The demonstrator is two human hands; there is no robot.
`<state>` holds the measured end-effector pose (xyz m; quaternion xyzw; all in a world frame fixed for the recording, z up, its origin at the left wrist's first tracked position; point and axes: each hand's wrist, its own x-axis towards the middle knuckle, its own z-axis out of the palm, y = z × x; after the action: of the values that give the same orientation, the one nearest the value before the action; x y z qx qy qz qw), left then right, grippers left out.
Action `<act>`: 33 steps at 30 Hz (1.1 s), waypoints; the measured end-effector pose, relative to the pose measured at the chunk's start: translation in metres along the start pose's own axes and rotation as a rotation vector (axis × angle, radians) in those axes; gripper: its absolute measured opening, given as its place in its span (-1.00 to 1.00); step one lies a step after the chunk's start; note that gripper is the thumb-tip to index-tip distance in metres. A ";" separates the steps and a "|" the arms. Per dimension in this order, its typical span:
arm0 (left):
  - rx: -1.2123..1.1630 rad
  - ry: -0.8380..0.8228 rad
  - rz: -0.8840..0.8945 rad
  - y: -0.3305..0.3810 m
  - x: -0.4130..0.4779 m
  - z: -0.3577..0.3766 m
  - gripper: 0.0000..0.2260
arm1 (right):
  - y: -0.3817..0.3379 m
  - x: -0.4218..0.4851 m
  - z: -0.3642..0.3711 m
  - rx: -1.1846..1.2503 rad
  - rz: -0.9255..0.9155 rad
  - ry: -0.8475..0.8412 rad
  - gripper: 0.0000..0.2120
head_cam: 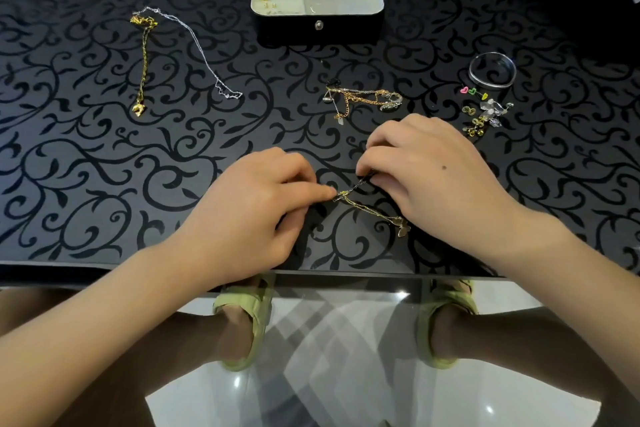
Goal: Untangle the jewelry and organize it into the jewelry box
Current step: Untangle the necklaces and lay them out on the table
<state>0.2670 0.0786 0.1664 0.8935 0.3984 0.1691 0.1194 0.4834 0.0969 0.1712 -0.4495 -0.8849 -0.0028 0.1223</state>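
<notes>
Near the table's front edge my left hand pinches one end of a thin gold chain with a butterfly charm. My right hand pinches a dark chain section tangled with it, a little up and to the right. A tangled cluster of gold and silver chains lies just beyond my hands. The open jewelry box stands at the far middle, with rings, small earrings and a gold piece in its white compartments.
A gold chain with a pendant and a thin silver chain lie at the far left. A silver bangle and several small earrings and studs sit at the right. The table's front edge runs just below my wrists.
</notes>
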 end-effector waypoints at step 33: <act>-0.323 -0.208 -0.501 0.001 0.050 -0.008 -0.89 | -0.045 -0.041 0.010 0.085 0.161 0.089 -0.50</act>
<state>0.2962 0.1164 0.1845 0.7495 0.5598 0.1033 0.3378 0.4686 0.0382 0.1574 -0.5131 -0.8388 0.0250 0.1801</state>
